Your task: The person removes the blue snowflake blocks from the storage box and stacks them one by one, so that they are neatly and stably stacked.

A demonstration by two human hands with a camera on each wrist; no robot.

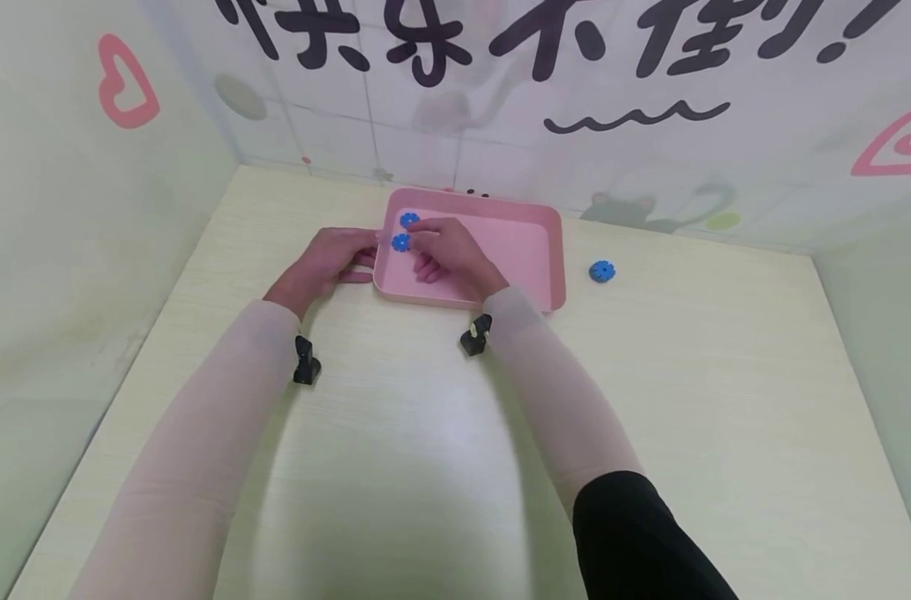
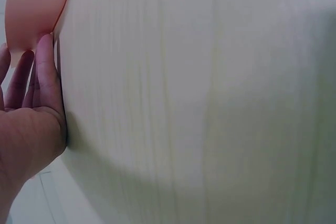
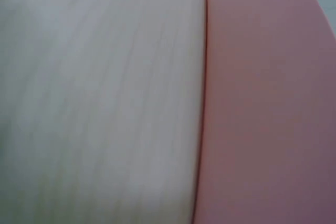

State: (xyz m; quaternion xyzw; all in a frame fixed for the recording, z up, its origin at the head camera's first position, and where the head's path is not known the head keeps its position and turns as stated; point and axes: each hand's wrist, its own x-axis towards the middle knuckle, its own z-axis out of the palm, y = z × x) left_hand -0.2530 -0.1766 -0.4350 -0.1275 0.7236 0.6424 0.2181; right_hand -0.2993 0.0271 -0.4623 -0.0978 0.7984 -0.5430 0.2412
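A shallow pink tray (image 1: 511, 242) lies at the back of the table in the head view. In its left part are two blue flower-shaped plastic discs, an upper disc (image 1: 409, 219) and a lower disc (image 1: 401, 242). My right hand (image 1: 455, 250) reaches over the tray and pinches the lower disc at its right edge, its other fingers curled underneath. My left hand (image 1: 331, 258) rests on the table at the tray's left end. Its nearly straight fingers (image 2: 48, 72) touch the outer wall, as the left wrist view shows. No hand shows in the right wrist view, only table and tray wall.
Right of the tray, on the pale wooden table (image 1: 395, 433), sits another blue flower-shaped piece (image 1: 602, 271), thicker, like stacked discs. A printed backdrop (image 1: 500, 125) stands right behind the tray, with side panels left and right. Black wrist-worn devices (image 1: 475, 335) hang below both wrists.
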